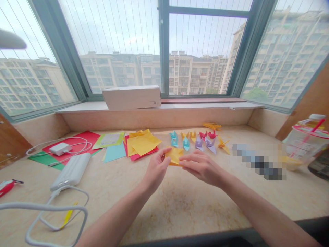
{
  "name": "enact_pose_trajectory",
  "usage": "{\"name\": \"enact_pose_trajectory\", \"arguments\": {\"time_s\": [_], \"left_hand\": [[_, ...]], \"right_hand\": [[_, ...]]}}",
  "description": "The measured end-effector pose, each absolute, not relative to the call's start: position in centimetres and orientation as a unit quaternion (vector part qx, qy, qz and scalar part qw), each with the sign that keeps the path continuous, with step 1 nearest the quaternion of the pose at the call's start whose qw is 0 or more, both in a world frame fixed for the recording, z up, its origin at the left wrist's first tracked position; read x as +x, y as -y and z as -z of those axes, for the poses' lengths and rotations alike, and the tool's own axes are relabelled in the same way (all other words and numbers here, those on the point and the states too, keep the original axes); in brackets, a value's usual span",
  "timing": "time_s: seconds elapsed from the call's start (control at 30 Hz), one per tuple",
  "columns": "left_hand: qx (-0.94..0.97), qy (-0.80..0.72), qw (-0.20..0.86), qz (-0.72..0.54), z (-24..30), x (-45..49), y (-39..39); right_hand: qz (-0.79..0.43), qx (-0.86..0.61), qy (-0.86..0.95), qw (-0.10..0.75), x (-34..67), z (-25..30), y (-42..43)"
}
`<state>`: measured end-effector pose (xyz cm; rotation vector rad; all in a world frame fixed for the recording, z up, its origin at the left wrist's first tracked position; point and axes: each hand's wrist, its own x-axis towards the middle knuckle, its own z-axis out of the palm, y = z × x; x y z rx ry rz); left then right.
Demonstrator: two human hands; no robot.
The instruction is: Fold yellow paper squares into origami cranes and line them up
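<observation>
A small folded sheet of yellow origami paper [175,155] is held up between my two hands over the middle of the counter. My left hand [157,168] pinches its left edge between thumb and fingers. On the other side, my right hand [202,164] has its fingertips closed on the right edge. Just beyond stand several folded paper cranes, among them a blue crane [186,143], a purple crane [210,145], a red crane [211,134] and a yellow crane [223,145]. Left of my hands lies a pile of yellow paper sheets [144,142] over red ones.
At left, a white power bank [70,171], a charger [60,149] and looping white cables lie near red paper [89,137] and blue paper [115,153]. A white box [132,97] rests on the sill. A plastic cup [305,142] with a red straw stands at right.
</observation>
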<state>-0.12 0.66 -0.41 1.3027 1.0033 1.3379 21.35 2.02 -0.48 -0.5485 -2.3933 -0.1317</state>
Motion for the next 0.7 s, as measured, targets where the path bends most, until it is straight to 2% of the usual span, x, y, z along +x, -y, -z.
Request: {"name": "enact_pose_trajectory", "arguments": {"time_s": [0.33, 0.47, 0.7], "left_hand": [[0.591, -0.407, 0.483, -0.502, -0.4, 0.5, 0.3], [0.612, -0.405, 0.462, -0.498, 0.1, 0.5, 0.1], [0.61, -0.382, 0.485, -0.496, 0.3, 0.4, -0.1]], "right_hand": [[0.003, -0.219, 0.883, 0.416, 20.7, 0.6, -1.6], [-0.018, -0.238, 0.874, 0.424, 20.4, 0.5, -1.4], [-0.062, -0.259, 0.866, 0.423, 20.0, 0.3, -1.1]]}}
